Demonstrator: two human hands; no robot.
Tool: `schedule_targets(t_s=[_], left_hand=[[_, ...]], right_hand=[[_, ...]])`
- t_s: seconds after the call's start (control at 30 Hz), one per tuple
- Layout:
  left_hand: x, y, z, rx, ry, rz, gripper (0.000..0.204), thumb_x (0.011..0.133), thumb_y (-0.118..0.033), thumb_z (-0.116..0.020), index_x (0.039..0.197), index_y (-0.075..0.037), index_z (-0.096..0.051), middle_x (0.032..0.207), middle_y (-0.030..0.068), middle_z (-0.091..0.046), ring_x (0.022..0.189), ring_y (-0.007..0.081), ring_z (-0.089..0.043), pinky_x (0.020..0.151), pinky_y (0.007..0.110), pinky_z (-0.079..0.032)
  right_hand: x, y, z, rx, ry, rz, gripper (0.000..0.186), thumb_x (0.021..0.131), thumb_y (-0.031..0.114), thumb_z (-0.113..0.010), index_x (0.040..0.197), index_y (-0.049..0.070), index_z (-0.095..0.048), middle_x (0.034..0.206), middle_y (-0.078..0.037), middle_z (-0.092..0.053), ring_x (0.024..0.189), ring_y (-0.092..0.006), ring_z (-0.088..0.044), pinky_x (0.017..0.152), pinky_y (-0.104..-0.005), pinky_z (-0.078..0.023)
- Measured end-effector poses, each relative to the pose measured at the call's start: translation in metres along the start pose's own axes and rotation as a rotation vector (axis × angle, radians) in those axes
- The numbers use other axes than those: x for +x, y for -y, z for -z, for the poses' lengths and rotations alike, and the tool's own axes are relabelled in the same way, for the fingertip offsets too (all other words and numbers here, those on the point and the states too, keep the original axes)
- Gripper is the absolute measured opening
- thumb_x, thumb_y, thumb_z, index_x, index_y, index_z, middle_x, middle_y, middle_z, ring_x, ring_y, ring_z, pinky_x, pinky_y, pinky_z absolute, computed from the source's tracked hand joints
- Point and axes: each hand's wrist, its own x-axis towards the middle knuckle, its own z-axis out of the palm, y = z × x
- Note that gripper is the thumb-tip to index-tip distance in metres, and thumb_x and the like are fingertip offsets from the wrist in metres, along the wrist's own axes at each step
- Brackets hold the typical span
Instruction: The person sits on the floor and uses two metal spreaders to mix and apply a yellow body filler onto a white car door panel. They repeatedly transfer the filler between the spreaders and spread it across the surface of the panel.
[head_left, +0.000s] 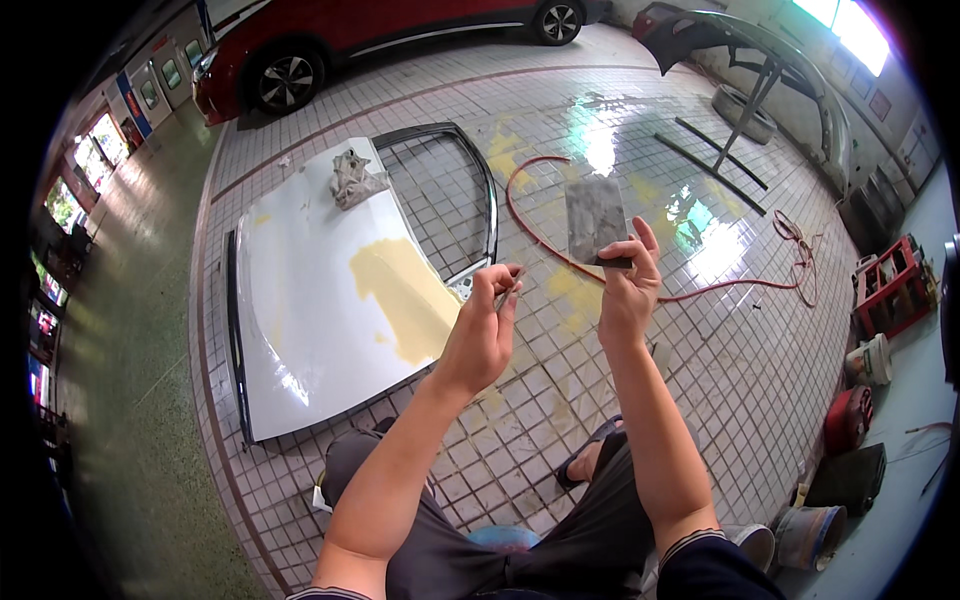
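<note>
A grey, smudged flat plate with a dark edge (592,215) stands upright in my right hand (630,282), gripped at its lower right. My left hand (482,332) is a little to the left and lower, its fingers pinched on a small thin thing that is too small to make out. Beyond and left of my hands, a white car door panel (290,330) with a black window frame (490,190) lies on the tiles. It has a pale yellow patch (395,290) on its right part and a crumpled grey cloth (355,180) near its upper edge.
A red hose (680,298) snakes over the tiled floor (540,390). A red car (390,35) stands at the back. A stand (740,120) with a body panel and a tyre (745,118) are upper right. A red rack (885,285) and several buckets (865,360) line the right wall.
</note>
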Motion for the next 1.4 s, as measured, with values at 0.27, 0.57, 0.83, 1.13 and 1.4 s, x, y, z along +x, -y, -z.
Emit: schedule_targets(t_s=[0.27, 0.57, 0.83, 1.13, 1.4], left_hand=[[0.001, -0.009, 0.012, -0.332, -0.081, 0.361, 0.05, 0.097, -0.027, -0.07, 0.125, -0.003, -0.036, 0.117, 0.0095, -0.046, 0.101, 0.0162, -0.048, 0.092, 0.031, -0.043], [0.009, -0.016, 0.02, -0.62, -0.197, 0.448, 0.056, 0.093, -0.014, -0.076, 0.132, -0.002, -0.039, 0.113, 0.0086, -0.064, 0.103, 0.0144, -0.061, 0.09, 0.028, -0.051], [0.014, -0.007, 0.026, -0.563, -0.344, 0.396, 0.033, 0.093, -0.02, -0.077, 0.111, 0.001, -0.06, 0.104, 0.0065, -0.068, 0.09, 0.0106, -0.06, 0.084, 0.028, -0.051], [0.01, -0.005, 0.017, -0.195, -0.51, 0.209, 0.036, 0.095, -0.018, -0.074, 0.116, 0.004, -0.053, 0.103, 0.0116, -0.068, 0.092, 0.0185, -0.064, 0.086, 0.032, -0.052], [0.01, -0.013, 0.017, -0.327, -0.394, 0.178, 0.035, 0.097, -0.015, -0.07, 0.12, 0.003, -0.052, 0.107, 0.0101, -0.067, 0.095, 0.0165, -0.064, 0.086, 0.03, -0.054]], right_hand=[[-0.012, 0.013, -0.016, 0.098, 0.12, -0.189, 0.03, 0.087, -0.012, -0.056, 0.114, -0.001, -0.065, 0.105, -0.001, -0.064, 0.09, -0.0093, -0.062, 0.079, -0.024, -0.05], [-0.018, 0.018, -0.025, 0.088, 0.181, -0.184, 0.046, 0.088, -0.006, -0.066, 0.132, 0.0, -0.056, 0.112, -0.006, -0.064, 0.091, -0.0102, -0.063, 0.076, -0.0229, -0.054], [-0.031, 0.022, -0.03, 0.322, 0.357, -0.534, 0.054, 0.087, -0.007, -0.063, 0.137, -0.002, -0.043, 0.119, -0.01, -0.064, 0.106, -0.0161, -0.065, 0.091, -0.03, -0.054], [-0.058, 0.018, -0.048, 0.051, 0.498, -0.17, 0.068, 0.085, -0.003, -0.066, 0.144, -0.001, -0.033, 0.122, -0.014, -0.061, 0.114, -0.0232, -0.061, 0.098, -0.0342, -0.049], [-0.065, 0.028, -0.045, -0.206, 0.737, -0.167, 0.057, 0.088, 0.007, -0.071, 0.134, -0.003, -0.04, 0.096, -0.022, -0.071, 0.085, -0.0329, -0.072, 0.077, -0.0403, -0.055]])
